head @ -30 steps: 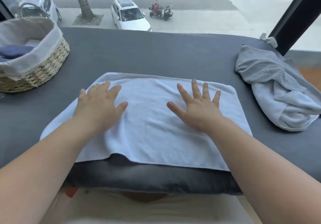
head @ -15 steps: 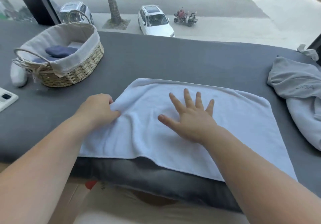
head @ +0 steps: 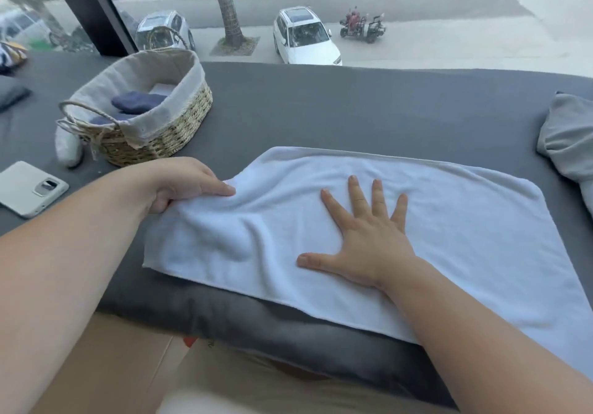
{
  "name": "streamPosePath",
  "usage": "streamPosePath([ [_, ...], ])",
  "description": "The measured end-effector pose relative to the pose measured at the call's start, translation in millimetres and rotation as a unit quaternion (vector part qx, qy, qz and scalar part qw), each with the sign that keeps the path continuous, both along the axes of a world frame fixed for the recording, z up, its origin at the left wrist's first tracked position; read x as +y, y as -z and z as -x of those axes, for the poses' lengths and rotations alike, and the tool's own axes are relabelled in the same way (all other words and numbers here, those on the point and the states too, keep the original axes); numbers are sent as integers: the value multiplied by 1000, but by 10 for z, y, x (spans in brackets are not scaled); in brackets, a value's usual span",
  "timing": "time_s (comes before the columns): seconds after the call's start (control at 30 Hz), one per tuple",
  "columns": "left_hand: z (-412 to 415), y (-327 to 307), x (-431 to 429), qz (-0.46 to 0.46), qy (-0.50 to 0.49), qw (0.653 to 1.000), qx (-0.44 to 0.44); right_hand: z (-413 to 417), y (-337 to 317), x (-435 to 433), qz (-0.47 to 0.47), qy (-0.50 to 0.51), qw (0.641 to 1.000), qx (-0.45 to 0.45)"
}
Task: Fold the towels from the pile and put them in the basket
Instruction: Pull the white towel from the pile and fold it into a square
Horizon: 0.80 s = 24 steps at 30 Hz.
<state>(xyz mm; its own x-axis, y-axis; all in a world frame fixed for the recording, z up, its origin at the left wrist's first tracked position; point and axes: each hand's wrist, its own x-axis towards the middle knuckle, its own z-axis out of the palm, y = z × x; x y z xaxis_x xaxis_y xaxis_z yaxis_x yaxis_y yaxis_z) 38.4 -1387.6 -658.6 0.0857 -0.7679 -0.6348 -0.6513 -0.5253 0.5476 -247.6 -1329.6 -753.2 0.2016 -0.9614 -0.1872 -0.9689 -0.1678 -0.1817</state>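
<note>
Towel (head: 449, 230), white and folded to a wide rectangle, lies on the grey counter (head: 353, 108) right in front of us, its near edge hanging over the padded front. A second ago we had both palms flat on it; now our left hand (head: 179, 182) has moved to the towel's left end and taken hold of it, and the cloth there has bunched into soft wrinkles that were not there before. Our view has also swung left, so the basket (head: 167, 137) sits further into frame, a white phone (head: 29, 189) shows beside it, and the grey pile (head: 568, 137) has slid to the right edge.

Our left hand's fingers (head: 221, 189) curl over the top of the towel's left edge with the thumb tucked beneath, pinching the cloth. Our right hand (head: 365, 240) stays flat on the middle of the towel, palm down, its fingers (head: 354, 195) straight and spread wide, thumb out to the left.

The right half of the towel is smooth. The basket, well apart to the far left, holds dark blue folded towels (head: 138, 100).
</note>
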Motion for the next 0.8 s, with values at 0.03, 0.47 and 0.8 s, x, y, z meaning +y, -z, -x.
streamPosePath([
  [0.03,41,4,-4,17,33,998,-44,3,1,-2,0,1,1000,1],
  [0.47,187,464,481,344,47,900,-262,-10,-22,4,-14,3,1000,-15],
  [0.8,242,908,897,516,119,809,-257,-332,-344,-244,109,61,989,-83],
])
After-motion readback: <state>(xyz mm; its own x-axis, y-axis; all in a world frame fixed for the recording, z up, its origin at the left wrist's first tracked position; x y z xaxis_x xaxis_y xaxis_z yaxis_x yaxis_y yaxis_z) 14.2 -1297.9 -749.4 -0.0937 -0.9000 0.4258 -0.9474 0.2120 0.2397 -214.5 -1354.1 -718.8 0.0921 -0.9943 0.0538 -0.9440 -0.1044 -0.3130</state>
